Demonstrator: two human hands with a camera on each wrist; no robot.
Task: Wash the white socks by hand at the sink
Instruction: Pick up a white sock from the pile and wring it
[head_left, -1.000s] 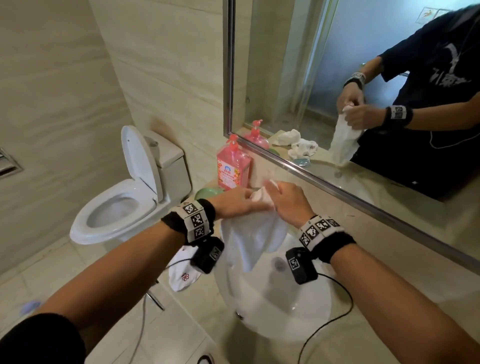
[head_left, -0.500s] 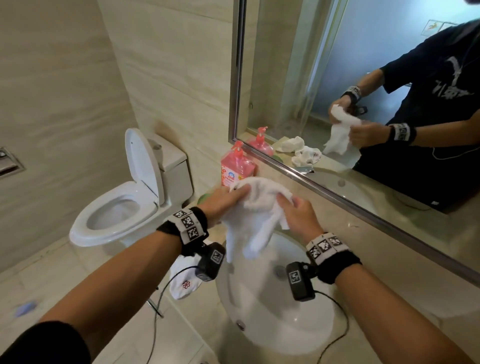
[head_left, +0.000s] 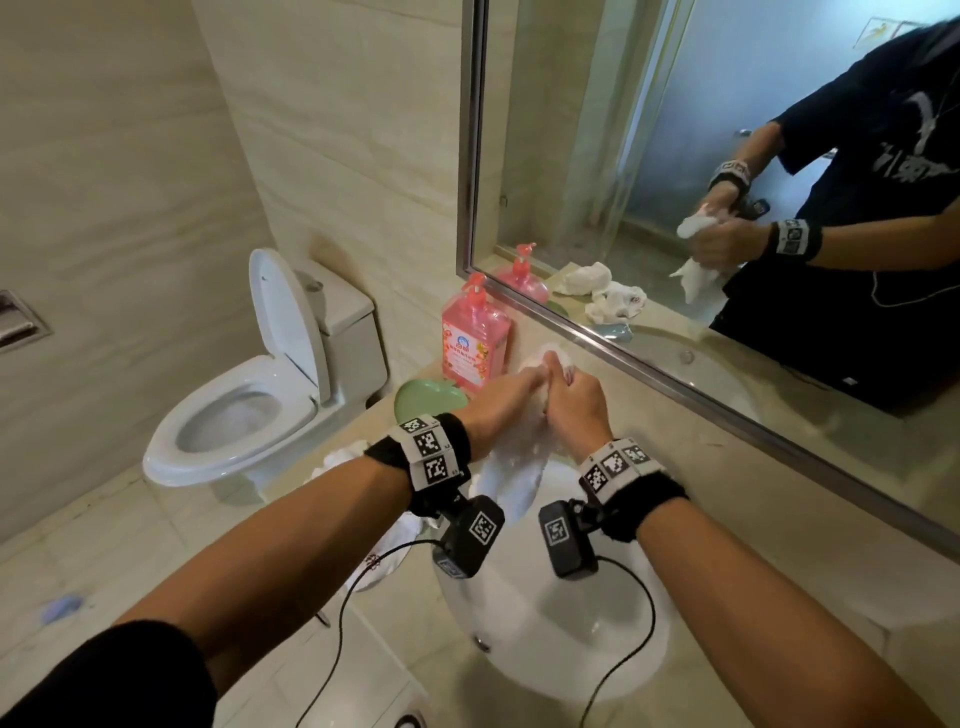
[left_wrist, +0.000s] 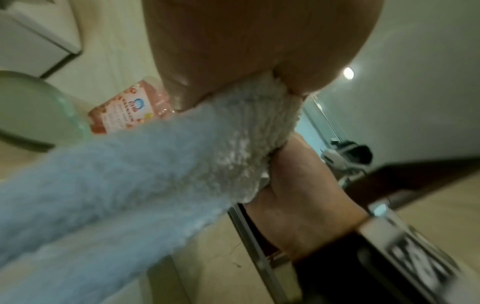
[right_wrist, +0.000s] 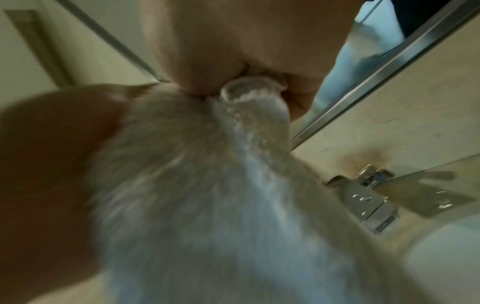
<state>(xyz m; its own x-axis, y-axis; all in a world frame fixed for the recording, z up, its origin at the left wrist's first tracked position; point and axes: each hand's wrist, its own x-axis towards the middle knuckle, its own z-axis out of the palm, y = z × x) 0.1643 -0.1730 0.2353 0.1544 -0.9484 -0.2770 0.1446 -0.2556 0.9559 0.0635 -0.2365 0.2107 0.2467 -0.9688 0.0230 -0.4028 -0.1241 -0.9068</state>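
Observation:
A fluffy white sock with suds on it hangs over the round white sink. My left hand and right hand grip its upper part side by side, knuckles nearly touching. In the left wrist view the sock runs out from under my left hand, and the right hand holds it just below. The right wrist view, blurred, has the bunched sock squeezed in my right hand. Another white sock lies on the counter, left of the sink.
A pink soap bottle and a green dish stand on the beige counter behind my hands. The mirror runs along the back wall. A chrome tap sits to the right. A toilet, lid up, is at left.
My hands have come together and bunched the sock, which earlier hung spread between them. The camera has tilted and moved closer to the sink.

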